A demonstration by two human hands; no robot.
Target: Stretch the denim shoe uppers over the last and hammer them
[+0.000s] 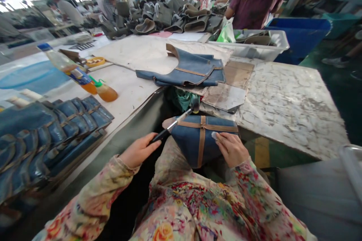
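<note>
My left hand [141, 150] is closed around the black handle of a brush [178, 120] with a silver shaft. The brush's dark head points away from me, past the far left corner of a blue leather piece [186, 143]. That piece lies across my lap, with tan strips crossing on it. At its right side, my right hand [231, 147] pinches a small whitish wad [215, 135], perhaps cloth; its kind is unclear. The wad is at the blue surface, but whether it touches I cannot tell. Beyond the brush head, green cloth [182, 98] sits in the table's gap.
More blue leather pieces [195, 66] lie on the table ahead, and a stack of blue pieces [56, 131] at left. A plastic bottle [68, 68] and a small green-capped bottle [106, 91] lean nearby. A grey bin [313, 188] stands at right; a person [257, 0] works beyond.
</note>
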